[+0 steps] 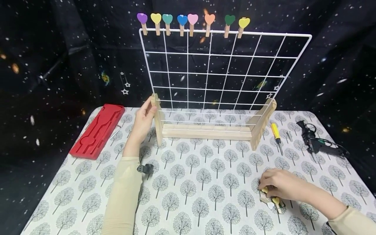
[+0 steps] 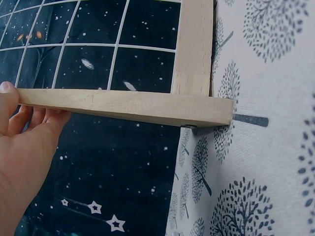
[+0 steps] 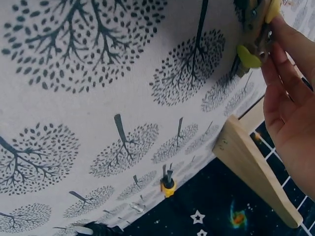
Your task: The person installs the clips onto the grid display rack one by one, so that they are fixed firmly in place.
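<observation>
A white wire grid point(image 1: 226, 73) leans in a wooden stand point(image 1: 207, 132). Several heart-topped clothespins, among them a purple heart clothespin point(image 1: 142, 19), sit along its top bar. My left hand point(image 1: 144, 116) grips the upper end of the stand's left side piece point(image 2: 123, 105), thumb in front and fingers behind. At the lower right of the table, my right hand point(image 1: 279, 185) bends over a small group of clothespins and pinches a yellow heart clothespin point(image 3: 273, 11), partly hidden by the fingers. Just below lies another yellow-heart clothespin point(image 1: 276, 201).
A red molded tray point(image 1: 98, 132) lies at the table's left. On the right are a yellow-handled screwdriver point(image 1: 276, 133), small metal pieces point(image 1: 289, 136) and a black tool with a cable point(image 1: 320, 142). Behind the tree-print tablecloth point(image 1: 188, 209) hangs a dark star-print curtain point(image 1: 58, 65).
</observation>
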Available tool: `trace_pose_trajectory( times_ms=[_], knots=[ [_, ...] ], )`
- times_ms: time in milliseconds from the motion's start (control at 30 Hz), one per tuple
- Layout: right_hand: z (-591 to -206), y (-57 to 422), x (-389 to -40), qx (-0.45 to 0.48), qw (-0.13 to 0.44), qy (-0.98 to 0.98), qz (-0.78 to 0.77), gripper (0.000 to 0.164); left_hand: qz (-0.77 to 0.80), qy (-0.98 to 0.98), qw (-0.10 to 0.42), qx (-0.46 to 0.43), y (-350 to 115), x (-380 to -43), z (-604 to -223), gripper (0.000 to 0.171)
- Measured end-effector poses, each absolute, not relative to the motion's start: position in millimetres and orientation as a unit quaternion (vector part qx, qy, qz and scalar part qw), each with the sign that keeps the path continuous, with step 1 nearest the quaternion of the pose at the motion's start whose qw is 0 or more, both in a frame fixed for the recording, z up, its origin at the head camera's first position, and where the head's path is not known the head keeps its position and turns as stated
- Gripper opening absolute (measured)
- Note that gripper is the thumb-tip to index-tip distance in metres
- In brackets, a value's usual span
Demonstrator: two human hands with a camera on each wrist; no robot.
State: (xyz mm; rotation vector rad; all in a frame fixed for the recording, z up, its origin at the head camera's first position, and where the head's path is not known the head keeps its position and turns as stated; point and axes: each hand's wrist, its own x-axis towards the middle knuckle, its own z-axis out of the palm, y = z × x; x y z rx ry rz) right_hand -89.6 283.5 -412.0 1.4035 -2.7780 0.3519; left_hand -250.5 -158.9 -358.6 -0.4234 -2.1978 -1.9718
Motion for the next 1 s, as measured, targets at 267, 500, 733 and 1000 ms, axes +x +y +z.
trace_pose_trajectory(
  times_ms=[267,500,733,1000],
  knots=[
    [-413,285,-93,0.408,0.001,-0.903,0.136,0.027,-0.654,-0.74,0.08,-0.134,-160,-250,-360,0.05],
    [-421,288,-95,0.359,0.004,-0.917,0.173,0.021,-0.656,-0.738,0.078,-0.136,-160,-250,-360,0.05],
    [-422,287,-100,0.382,0.019,-0.882,0.277,0.022,-0.66,-0.734,0.079,-0.137,-159,-251,-360,0.05],
    [-420,291,-97,0.393,-0.005,-0.876,0.279,0.02,-0.656,-0.738,0.078,-0.135,-159,-250,-358,0.049]
  ],
)
